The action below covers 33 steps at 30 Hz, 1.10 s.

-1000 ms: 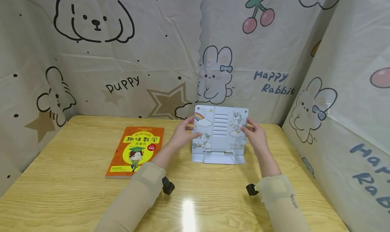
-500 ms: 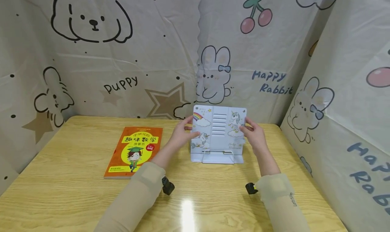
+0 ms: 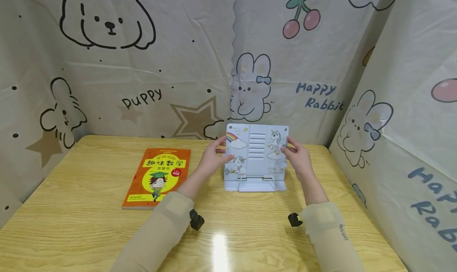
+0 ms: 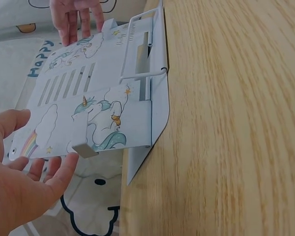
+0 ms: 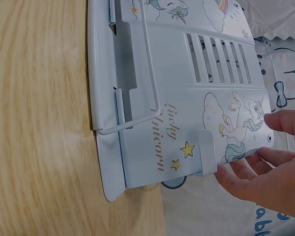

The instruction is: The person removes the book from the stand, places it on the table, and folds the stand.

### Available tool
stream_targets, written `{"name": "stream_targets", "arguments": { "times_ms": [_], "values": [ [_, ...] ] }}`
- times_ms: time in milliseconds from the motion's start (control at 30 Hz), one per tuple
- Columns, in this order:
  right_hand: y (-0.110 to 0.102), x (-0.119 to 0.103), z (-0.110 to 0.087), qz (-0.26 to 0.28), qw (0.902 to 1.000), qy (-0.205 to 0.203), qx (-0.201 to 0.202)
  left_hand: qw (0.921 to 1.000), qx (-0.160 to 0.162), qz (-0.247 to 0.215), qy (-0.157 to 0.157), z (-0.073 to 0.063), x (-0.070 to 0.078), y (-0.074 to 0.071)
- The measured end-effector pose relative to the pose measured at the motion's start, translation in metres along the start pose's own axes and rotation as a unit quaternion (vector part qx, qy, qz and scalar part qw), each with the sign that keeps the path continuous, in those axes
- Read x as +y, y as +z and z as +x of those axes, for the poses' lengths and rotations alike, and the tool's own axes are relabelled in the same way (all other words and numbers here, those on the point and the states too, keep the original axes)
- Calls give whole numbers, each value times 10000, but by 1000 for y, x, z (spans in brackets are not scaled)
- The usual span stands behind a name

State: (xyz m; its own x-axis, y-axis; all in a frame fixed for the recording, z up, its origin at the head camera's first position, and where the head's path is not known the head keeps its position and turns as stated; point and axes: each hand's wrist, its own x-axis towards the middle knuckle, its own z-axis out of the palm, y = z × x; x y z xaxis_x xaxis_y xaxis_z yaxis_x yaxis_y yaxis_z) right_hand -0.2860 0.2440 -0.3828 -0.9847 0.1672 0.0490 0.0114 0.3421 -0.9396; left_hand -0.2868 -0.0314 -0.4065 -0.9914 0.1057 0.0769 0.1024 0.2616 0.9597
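A pale blue-white book stand with unicorn, rainbow and cloud prints stands on the table, its back plate raised and leaning back. A wire page holder runs across its lower front. My left hand holds the plate's left edge, thumb over the front and fingers at the edge and behind. On the opposite edge my right hand grips in the same way, thumb near the standing unicorn. In the right wrist view, a small side clip sits beside the right fingertips. The back of the stand is hidden.
An orange children's book with Chinese lettering lies flat on the wooden table, left of the stand and partly behind the left forearm. Cloth walls with cartoon prints rise close behind and at both sides.
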Motion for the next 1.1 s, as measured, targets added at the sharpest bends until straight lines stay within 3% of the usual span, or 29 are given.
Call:
{"name": "stream_targets", "arguments": {
  "times_ms": [500, 1100],
  "values": [
    [1, 3, 9, 61, 10000, -28, 63, 9982, 467, 63, 374, -5, -5, 3],
    [7, 5, 14, -215, 9993, -262, 149, 9966, 582, 188, 557, -7, -10, 1]
  ]
}}
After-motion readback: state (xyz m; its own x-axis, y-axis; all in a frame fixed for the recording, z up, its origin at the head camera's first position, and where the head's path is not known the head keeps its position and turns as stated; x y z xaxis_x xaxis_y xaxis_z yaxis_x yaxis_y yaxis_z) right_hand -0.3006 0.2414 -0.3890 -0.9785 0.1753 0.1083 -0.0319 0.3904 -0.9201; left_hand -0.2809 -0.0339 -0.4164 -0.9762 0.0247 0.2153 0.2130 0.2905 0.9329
